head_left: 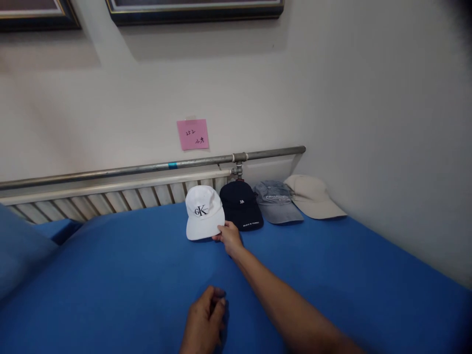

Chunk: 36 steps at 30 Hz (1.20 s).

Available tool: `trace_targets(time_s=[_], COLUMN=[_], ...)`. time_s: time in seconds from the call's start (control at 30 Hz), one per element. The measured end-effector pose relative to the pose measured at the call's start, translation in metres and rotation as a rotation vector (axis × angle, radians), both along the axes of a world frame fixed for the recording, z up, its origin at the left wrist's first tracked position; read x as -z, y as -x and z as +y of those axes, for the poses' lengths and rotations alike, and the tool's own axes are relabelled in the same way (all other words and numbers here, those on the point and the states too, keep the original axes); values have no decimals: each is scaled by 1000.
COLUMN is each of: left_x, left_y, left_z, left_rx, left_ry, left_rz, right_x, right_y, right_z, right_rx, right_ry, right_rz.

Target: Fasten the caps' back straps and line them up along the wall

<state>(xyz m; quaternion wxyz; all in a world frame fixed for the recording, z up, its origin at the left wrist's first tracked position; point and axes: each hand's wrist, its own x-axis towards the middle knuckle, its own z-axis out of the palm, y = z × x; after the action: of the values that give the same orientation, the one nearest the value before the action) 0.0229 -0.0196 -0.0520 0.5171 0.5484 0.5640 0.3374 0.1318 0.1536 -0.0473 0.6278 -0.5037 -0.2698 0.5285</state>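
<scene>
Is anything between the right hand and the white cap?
Nothing visible. The right hand already touches the brim edge of the white cap. The navy cap sits just beside it on the right.

- White cloth cap with black stitched logo (204,212): matt cotton-like weave, smooth brim; right hand (229,237) on brim edge.
- Navy cloth cap (241,204): matt, w/ small white print.
- Grey cloth cap (277,200): faded, washed look, matt.
- Beige cloth cap (313,196): matt, smooth.
- Blue bed sheet (110,275): soft matt fabric, few wrinkles.
- Grey metal pipe (147,168): dull sheen, blue tape band.
- Pink paper note (192,133): matt, handwritten ink.
- White wall (368,98): matt paint.
</scene>
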Motion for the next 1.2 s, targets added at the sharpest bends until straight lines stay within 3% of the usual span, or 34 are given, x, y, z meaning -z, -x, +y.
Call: trace_targets(time_s=[0.33,0.47,0.6,0.7,0.97,1.2], left_x=[-1,-1,-5,-7,-11,-2], left_y=[1,2,3,3,3,4], left_z=[0,1,1,1,-1,1], left_rx=[41,59,78,79,75,71], left_ry=[-22,-38,-45,-41,-50,-91], left_rz=[13,21,36,70,89,87], right_x=[8,5,5,6,6,6], right_y=[-13,-8,5,9,5,0], right_z=[-18,-35,-49,-47,-29,-54], right_rx=[54,3,-135,-158,-114,-133], right_ry=[-111,-249,-397,-388,-299,-363], right_rz=[-476,-657,-1131,-1418,-1412,-1357])
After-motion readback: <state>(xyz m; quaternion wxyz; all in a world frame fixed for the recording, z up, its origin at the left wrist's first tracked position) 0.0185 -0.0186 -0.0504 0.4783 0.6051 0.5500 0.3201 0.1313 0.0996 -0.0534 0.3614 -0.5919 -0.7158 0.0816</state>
